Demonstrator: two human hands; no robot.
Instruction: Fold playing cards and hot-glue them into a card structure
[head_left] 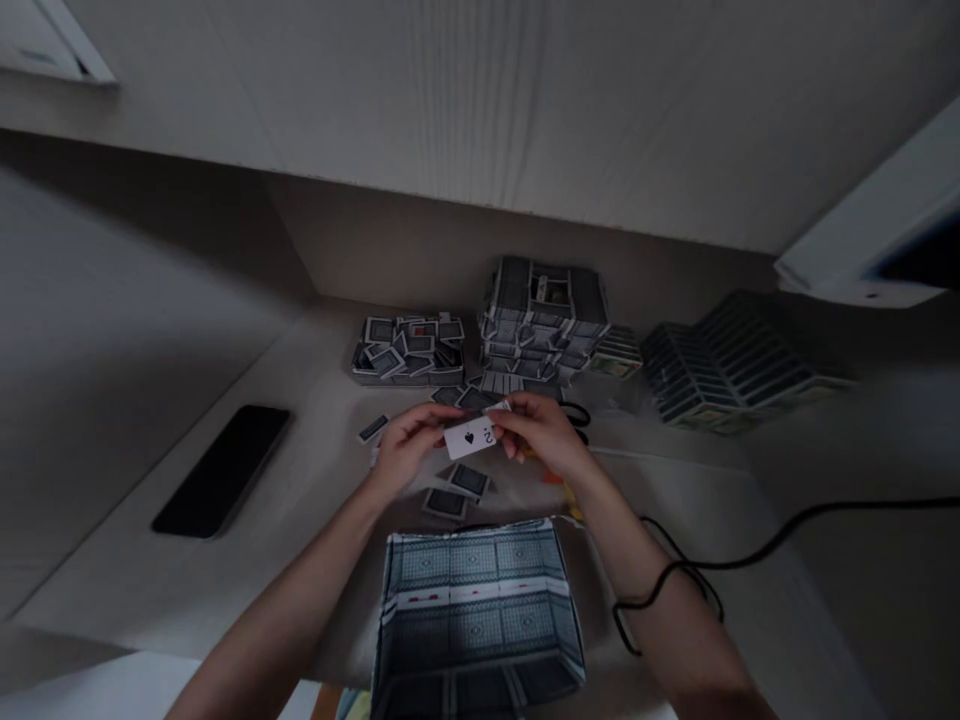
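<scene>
Between my two hands, over the middle of the desk, is a white playing card, a two of spades with its face toward me. My left hand pinches the card's left end. At its right end my right hand grips it, and a sliver of what looks like another card shows by those fingers. Below them several loose cards lie back up. Nearest to me stands an open box made of playing cards, with patterned blue-grey backs on its walls. A loose card lies left of my left hand.
Behind my hands are a tray full of loose cards and a stacked card structure. Slatted card stacks stand right. A black phone lies left, a black cable crosses right, and scissors handles show by my right hand.
</scene>
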